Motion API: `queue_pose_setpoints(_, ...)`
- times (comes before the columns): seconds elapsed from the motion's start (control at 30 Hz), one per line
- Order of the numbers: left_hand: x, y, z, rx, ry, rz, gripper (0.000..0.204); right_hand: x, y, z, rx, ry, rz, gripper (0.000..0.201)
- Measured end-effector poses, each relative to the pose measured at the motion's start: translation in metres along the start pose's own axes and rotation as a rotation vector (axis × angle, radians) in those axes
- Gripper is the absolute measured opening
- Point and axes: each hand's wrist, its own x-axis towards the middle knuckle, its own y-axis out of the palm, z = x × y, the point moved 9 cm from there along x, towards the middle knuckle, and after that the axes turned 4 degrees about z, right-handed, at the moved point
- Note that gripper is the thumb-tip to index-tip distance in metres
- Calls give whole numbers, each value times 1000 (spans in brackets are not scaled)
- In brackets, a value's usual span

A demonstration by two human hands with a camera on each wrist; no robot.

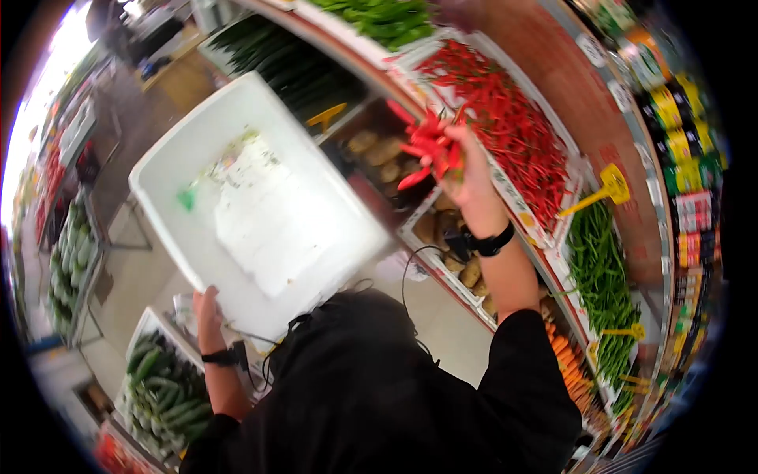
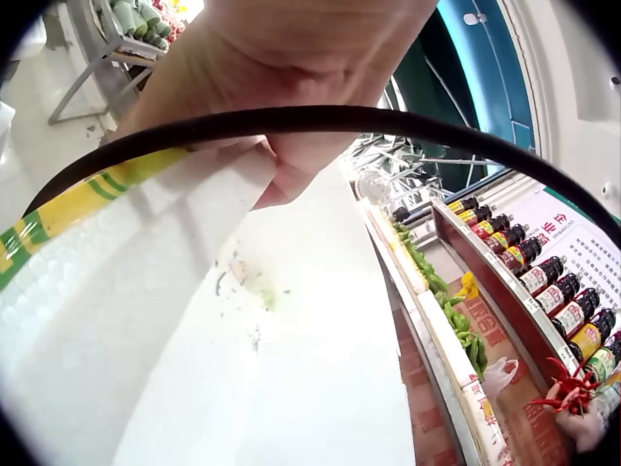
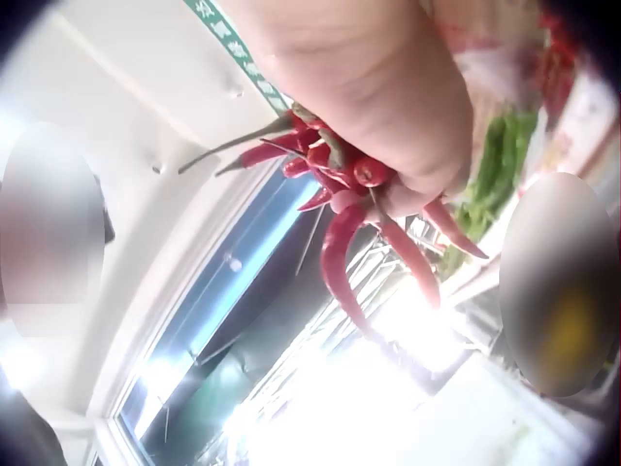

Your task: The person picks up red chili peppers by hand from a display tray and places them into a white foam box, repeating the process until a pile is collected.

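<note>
Closed around red chillies (image 1: 430, 148), the right hand (image 1: 472, 175) should cup these light, slick, snappable pods mid-bunch, fingertip placement being blurred, while the left hand (image 1: 208, 317) grips the white tub's (image 1: 276, 237) rim.

"How many hands were there?"

"Two: one left hand (image 1: 207, 314) and one right hand (image 1: 469, 170)."

"And black wristbands (image 1: 490, 241)?"

"Two, one per wrist."

"White bins (image 1: 260, 229)?"

"One large one was in hand."

"Bunches of red chilies (image 1: 430, 144) in hand?"

"One, too tangled for a count of single chilies. One heap of loose red chilies (image 1: 509, 114) lay apart."

"Potato heaps (image 1: 383, 156)?"

"Two, plus one carrot heap (image 1: 570, 362)."

"Yellow tags (image 1: 613, 188)?"

"At least three."

"Dark bottles (image 2: 574, 314)?"

"At least eight; blur and cropping hid the exact number."
</note>
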Motion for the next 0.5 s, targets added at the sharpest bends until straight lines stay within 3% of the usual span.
queue_pose_setpoints(0.17,-33,12,-24,73,2,-89,32,14,9,-195,-200,313,139,11)
queue_pose_setpoints(0.23,-41,12,-36,152,-55,-88,33,18,0,-274,-189,474,154,16)
queue_pose_setpoints(0.37,-37,3,-30,132,18,-95,37,32,-27,-404,-337,656,135,15)
queue_pose_setpoints(0.47,-25,-11,-10,113,187,-96,38,43,-35,-438,-1056,615,375,13)
queue_pose_setpoints(0.5,-31,-11,-12,122,156,-100,39,44,-41,-445,-1163,564,403,14)
